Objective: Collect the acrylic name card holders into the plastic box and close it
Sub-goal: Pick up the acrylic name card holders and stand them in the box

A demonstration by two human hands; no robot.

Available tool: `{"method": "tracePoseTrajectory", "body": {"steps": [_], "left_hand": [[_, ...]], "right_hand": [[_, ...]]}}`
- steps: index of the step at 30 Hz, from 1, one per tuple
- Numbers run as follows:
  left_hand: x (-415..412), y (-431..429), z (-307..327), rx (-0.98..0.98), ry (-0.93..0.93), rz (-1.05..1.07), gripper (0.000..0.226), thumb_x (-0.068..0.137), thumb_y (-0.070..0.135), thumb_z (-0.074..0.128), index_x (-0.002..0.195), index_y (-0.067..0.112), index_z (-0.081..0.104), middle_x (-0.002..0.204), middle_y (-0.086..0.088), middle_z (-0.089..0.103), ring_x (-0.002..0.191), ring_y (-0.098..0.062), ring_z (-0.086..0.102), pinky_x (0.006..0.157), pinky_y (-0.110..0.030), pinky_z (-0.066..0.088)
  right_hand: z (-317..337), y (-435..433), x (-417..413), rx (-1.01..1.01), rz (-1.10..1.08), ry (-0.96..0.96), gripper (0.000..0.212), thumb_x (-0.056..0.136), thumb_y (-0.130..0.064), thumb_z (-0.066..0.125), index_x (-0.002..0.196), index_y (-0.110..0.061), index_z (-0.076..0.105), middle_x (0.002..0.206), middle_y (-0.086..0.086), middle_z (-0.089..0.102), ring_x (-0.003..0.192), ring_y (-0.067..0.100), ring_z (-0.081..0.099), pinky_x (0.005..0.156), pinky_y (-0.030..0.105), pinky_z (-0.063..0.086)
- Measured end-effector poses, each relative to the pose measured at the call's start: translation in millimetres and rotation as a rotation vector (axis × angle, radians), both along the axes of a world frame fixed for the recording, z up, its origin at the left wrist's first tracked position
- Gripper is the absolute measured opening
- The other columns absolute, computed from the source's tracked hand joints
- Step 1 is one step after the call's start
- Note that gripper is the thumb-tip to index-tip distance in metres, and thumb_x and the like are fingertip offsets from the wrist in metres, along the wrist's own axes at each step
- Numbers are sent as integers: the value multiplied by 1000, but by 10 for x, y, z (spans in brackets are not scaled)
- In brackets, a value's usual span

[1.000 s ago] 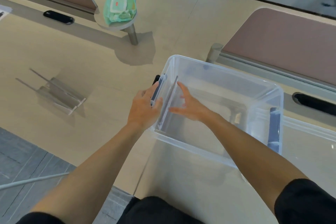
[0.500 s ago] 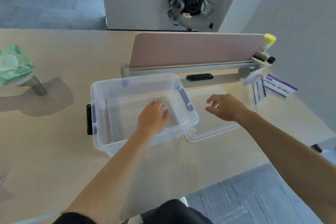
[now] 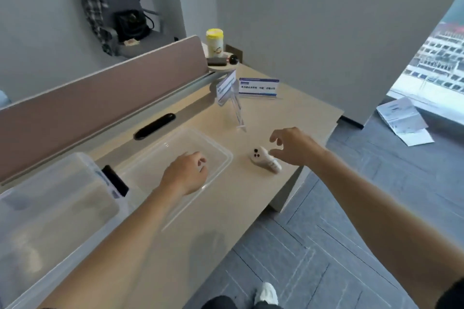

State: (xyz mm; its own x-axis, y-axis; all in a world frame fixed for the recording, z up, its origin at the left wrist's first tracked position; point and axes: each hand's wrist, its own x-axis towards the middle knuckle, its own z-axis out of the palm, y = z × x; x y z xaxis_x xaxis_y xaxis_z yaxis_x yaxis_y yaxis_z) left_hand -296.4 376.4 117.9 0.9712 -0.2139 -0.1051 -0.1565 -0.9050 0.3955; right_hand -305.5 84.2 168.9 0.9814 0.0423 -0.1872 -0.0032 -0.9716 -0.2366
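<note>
The clear plastic box point(image 3: 57, 193) sits at the left of the desk, lidless, its black latch point(image 3: 115, 180) facing right. Its clear lid point(image 3: 155, 158) lies flat on the desk beside it. My left hand point(image 3: 185, 174) hovers over the lid with loosely curled fingers and holds nothing. Further right, my right hand point(image 3: 292, 147) is in the air, fingers spread and relaxed, empty. Acrylic name card holders stand at the far right of the desk: one tilted with a blue-and-white card point(image 3: 227, 88), one facing me point(image 3: 258, 87), and a bare clear one point(image 3: 238, 113).
A small white device point(image 3: 265, 161) lies on the desk just under my right hand. A brown divider panel point(image 3: 100, 98) runs along the back. A yellow-lidded canister point(image 3: 215, 42) stands on a round shelf. The desk's edge drops to grey floor at right.
My view has swung right from the box toward the desk's end. Both hands left the box; the left hand now hangs over the lid, the right reaches toward the card holders.
</note>
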Motion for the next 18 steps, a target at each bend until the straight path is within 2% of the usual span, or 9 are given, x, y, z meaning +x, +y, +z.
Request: {"method": "tracePoseTrajectory", "body": {"steps": [6, 10, 14, 18], "left_hand": [[528, -1078, 108, -104, 44, 26, 23, 89, 34, 54, 108, 24, 63, 107, 3, 64, 101, -21, 60, 87, -34, 50], [903, -1560, 105, -192, 60, 66, 23, 89, 31, 55, 107, 22, 65, 100, 4, 66, 98, -20, 62, 87, -33, 50], [1359, -1930, -11, -222, 70, 78, 18, 88, 31, 56, 102, 26, 66, 96, 6, 67, 94, -19, 62, 86, -33, 50], [1923, -2271, -146, -279, 60, 109, 20, 88, 30, 55, 103, 25, 67, 94, 7, 67, 95, -19, 63, 84, -31, 50]], "right_hand": [[10, -1109, 351, 82, -80, -6, 38, 89, -42, 66, 122, -24, 63, 112, -1, 67, 100, 21, 62, 87, 38, 53], [21, -1619, 671, 76, -90, -21, 37, 91, -43, 64, 122, -24, 63, 113, -2, 68, 97, 20, 63, 83, 35, 53], [-71, -2019, 1098, 59, -98, -10, 37, 93, -44, 63, 123, -22, 63, 113, -3, 67, 97, 20, 63, 73, 28, 44], [-182, -2323, 1650, 117, -153, 46, 35, 91, -43, 65, 118, -20, 67, 106, -1, 69, 89, 16, 61, 73, 27, 46]]}}
